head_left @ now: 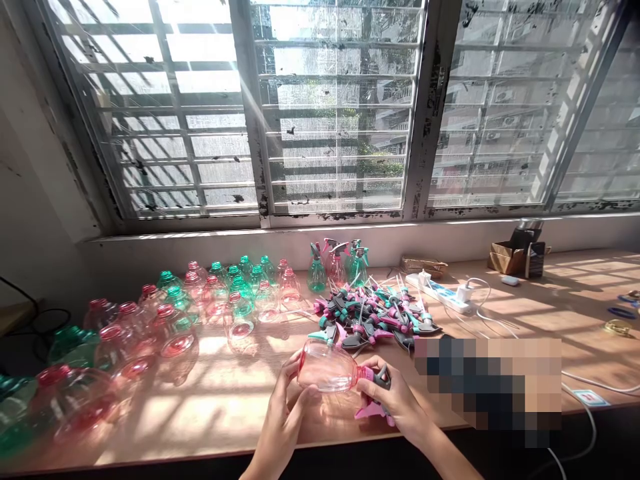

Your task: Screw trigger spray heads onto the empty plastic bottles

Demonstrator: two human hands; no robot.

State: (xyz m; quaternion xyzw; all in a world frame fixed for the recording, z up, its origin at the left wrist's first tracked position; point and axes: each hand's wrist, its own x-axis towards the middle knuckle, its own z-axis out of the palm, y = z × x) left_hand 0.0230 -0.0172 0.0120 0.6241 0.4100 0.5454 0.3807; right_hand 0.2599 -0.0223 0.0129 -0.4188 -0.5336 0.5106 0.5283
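Note:
A clear pink spray bottle (327,367) lies on its side in the air above the front of the table, its base toward the left. My left hand (287,407) is closed around the base end, thumb below and fingers behind. At the neck, my right hand (395,393) grips a pink and grey trigger spray head (373,393), which sits against the bottle's mouth. Whether the collar is fully screwed on, I cannot tell. Just beyond the bottle is a pile of loose trigger spray heads (370,313) in pink, grey and teal with white tubes.
Open pink and green bottles (170,327) stand in rows on the left of the wooden table (225,413). Several bottles with spray heads (337,263) stand by the wall. A power strip (440,293), cables and a cardboard box (507,257) lie at right. A blurred patch covers the right front.

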